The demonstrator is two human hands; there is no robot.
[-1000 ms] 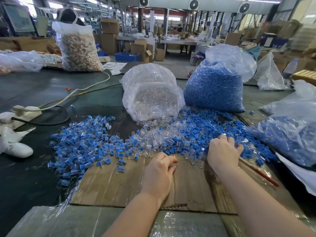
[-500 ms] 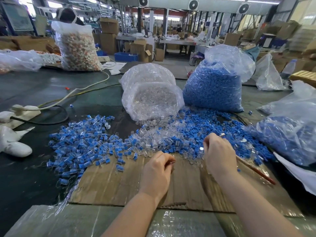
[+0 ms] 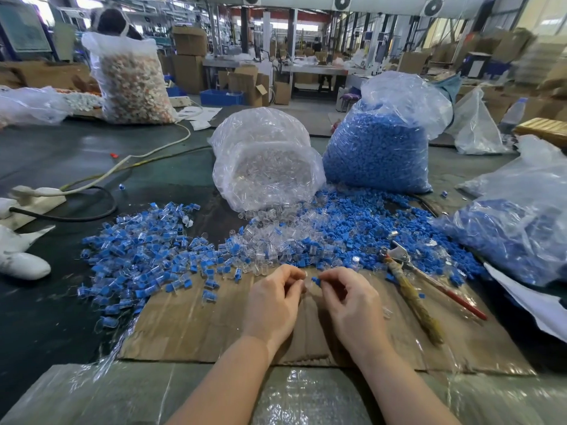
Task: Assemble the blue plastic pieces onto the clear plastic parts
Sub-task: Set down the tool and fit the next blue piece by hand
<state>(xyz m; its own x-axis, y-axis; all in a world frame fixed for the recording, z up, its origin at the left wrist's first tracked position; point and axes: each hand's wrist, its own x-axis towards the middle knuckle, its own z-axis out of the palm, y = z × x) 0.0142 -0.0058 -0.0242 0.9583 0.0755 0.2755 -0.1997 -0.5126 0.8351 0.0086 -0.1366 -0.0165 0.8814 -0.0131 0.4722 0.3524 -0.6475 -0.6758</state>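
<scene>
My left hand (image 3: 273,305) and my right hand (image 3: 349,305) meet over the cardboard sheet (image 3: 190,326). The right fingers pinch a small blue piece (image 3: 316,281). The left fingers pinch a clear part (image 3: 303,279) that is hard to make out, a short gap from the blue piece. Loose clear parts (image 3: 270,240) and loose blue pieces (image 3: 362,228) lie heaped just beyond my hands. A pile of joined blue-and-clear pieces (image 3: 138,256) spreads to the left.
An open bag of clear parts (image 3: 267,161) and a bag of blue pieces (image 3: 380,148) stand behind the heaps. Another blue-filled bag (image 3: 515,234) lies at right. Pliers (image 3: 408,277) rest right of my hands. A white power strip (image 3: 33,199) and cables lie at left.
My right hand has come back from the blue heap to the left, now holding a blue piece. My left hand has lifted slightly, and the two hands have come together.
</scene>
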